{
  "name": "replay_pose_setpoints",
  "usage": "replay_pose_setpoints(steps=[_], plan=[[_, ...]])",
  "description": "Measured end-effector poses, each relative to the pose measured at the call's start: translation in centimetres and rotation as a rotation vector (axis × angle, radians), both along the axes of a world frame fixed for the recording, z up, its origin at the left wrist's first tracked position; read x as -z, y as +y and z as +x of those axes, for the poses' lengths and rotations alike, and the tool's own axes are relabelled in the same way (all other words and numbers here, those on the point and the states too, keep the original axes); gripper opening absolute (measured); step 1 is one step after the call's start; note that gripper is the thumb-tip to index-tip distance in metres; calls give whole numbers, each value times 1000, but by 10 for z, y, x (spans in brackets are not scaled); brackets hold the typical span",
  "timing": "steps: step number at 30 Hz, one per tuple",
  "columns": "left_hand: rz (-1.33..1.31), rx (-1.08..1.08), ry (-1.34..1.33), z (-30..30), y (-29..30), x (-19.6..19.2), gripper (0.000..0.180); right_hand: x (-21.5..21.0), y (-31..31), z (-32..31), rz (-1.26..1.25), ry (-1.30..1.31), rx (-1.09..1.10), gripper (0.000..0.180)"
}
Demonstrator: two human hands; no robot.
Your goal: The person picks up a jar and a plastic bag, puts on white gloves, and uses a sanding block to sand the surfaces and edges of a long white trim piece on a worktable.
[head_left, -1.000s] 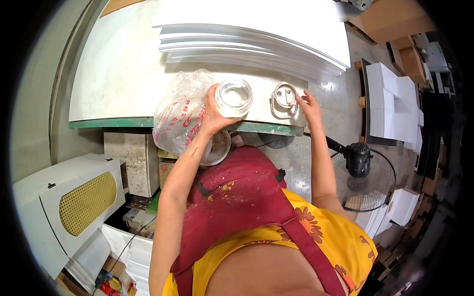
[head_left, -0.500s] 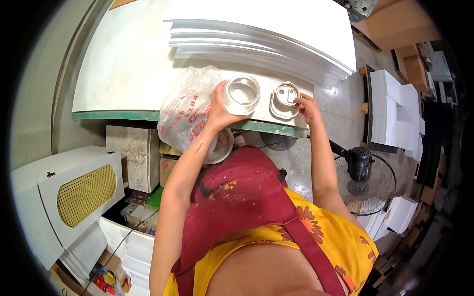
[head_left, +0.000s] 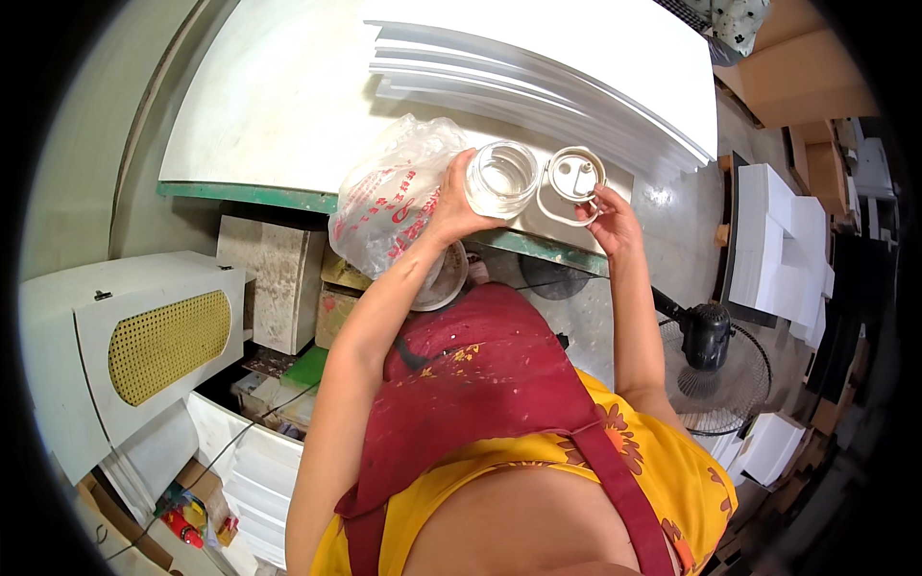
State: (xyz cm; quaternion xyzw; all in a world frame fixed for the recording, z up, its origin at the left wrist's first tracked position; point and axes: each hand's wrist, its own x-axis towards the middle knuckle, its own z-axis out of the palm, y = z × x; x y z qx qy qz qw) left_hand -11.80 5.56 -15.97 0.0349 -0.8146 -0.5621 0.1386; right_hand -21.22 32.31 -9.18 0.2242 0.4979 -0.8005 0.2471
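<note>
**Station A:** Identify all printed matter visible in my head view.

**Station B:** I locate one printed item: the clear plastic bag [head_left: 370,230]. Red print [head_left: 404,180] is applied to its face.

**Station A:** Specify the layout.

**Station B:** From my remote position, I see characters set in slanting rows. A rounded red symbol [head_left: 400,211] sits among them, with characters on both sides.

**Station A:** State legibility.

**Station B:** Low. Creases distort the lettering, and the left hand [head_left: 455,209] overlaps the bag's right side. I cannot read the wording reliably.
</note>
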Motion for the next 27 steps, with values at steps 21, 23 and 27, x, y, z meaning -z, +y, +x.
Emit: replay_pose_setpoints(steps=[21, 23, 27], plan=[[-50, -35, 4, 2, -1, -3, 119, -57, -93, 56, 972, 1565, -324, 63], [-36, -34, 2, 2, 0, -2, 120, -53, -94, 58, 1080, 1741, -344, 62], [-23, -27, 63, 1, 1, 4, 120, -49, -97, 67, 1070, 1789, -429, 61]])
